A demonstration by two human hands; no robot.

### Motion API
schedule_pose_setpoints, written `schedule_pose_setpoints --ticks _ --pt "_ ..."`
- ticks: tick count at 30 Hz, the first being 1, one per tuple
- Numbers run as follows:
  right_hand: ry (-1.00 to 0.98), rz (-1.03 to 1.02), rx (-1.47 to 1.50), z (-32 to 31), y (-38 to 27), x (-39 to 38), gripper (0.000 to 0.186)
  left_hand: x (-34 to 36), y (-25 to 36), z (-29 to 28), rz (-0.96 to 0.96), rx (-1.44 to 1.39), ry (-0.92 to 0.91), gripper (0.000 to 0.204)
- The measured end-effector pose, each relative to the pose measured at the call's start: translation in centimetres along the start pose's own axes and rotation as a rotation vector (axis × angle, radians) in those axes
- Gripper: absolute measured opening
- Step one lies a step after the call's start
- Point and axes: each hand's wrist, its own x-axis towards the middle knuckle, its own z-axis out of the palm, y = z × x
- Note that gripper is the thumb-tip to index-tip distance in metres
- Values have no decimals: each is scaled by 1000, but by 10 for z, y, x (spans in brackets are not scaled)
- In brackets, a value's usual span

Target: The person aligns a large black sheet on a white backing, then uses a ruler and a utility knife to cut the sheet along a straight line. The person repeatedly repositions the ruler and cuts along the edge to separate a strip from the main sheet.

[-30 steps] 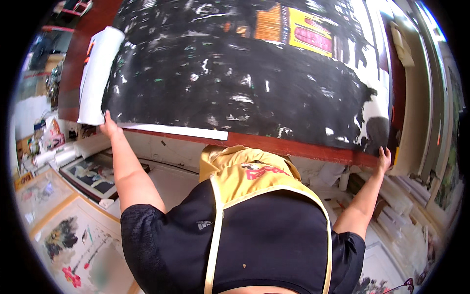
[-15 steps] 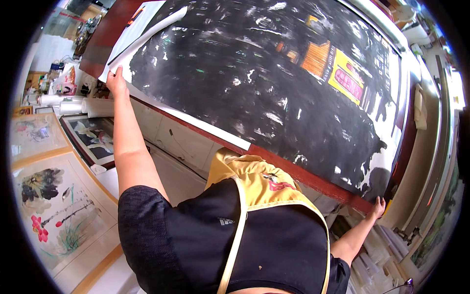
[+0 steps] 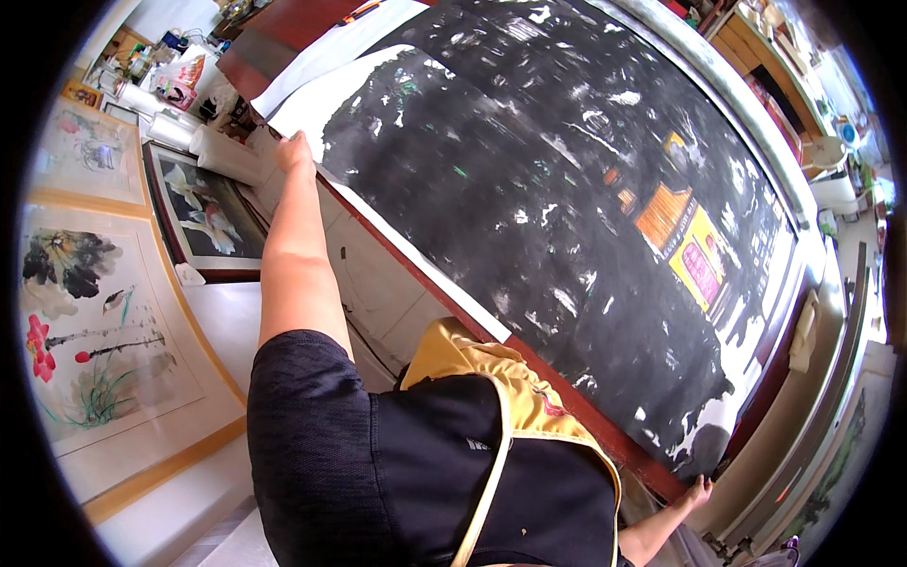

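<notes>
A large paper painting point(image 3: 491, 180), mostly black ink with white flecks and a few orange and yellow patches, lies over a dark red table point(image 3: 605, 430). My left hand point(image 3: 298, 153) is closed on its near left corner, fingers pinched at the white margin. At the near right corner, my right hand point(image 3: 698, 492) closes on the painting's dark edge; its fingertips are partly hidden. A strip of white paper point(image 3: 425, 279) shows along the near edge beneath the painting. Another white sheet point(image 3: 331, 59) lies at the far left, with orange and dark pens point(image 3: 361, 11) on it.
Framed flower paintings point(image 3: 104, 331) and a dark framed picture point(image 3: 203, 213) stand at my left. White rolls point(image 3: 225, 154) lie beyond them, near bags and bottles. A long pale roll point(image 3: 704, 90) runs along the table's far right side. Long boards point(image 3: 831, 378) stand at the right.
The painting's left end, curled up before, now lies flatter, with its white corner spread toward the pens. Both hands keep hold of the corners. The whole view has shifted and turned.
</notes>
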Motion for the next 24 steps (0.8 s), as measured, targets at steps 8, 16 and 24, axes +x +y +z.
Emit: schedule_pose_setpoints --ticks 8,16,24 --pt "-27 46 -205 52 5 -29 46 65 -26 -5 29 -5 -99 44" --pt "197 -109 -769 13 -35 -18 60 -39 -36 32 364 822 65 86" --pt "175 -97 -596 42 -59 -5 42 -285 44 69 1330 331 -388 55"
